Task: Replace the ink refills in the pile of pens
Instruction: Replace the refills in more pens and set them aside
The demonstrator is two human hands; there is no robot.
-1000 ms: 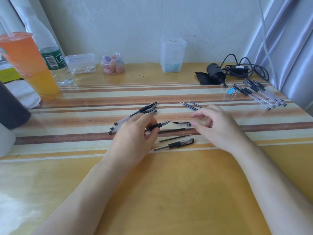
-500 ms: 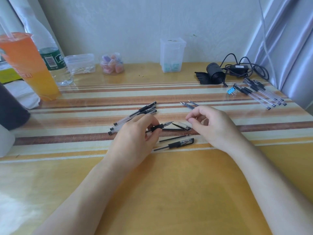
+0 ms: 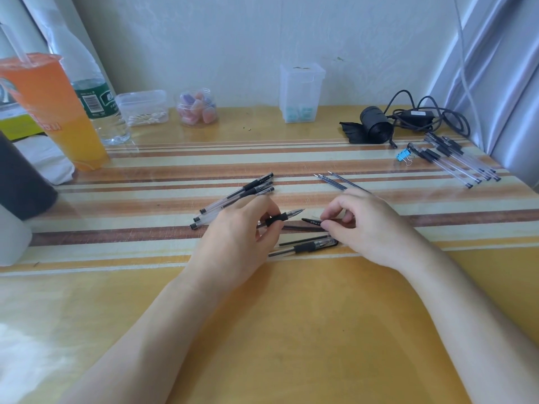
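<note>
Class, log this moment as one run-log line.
left hand: grips uncapped pen | right hand: pinches black cap | spare refills: on table beyond right hand

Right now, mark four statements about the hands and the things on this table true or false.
1. The left hand grips a pen whose tip points right. True.
2. The right hand lies flat, holding nothing. False: its fingers pinch a black pen piece.
3. A blue binder clip lies beside the pens at the far right. True.
4. The orange drink stands on the far right. False: it stands on the far left.
</note>
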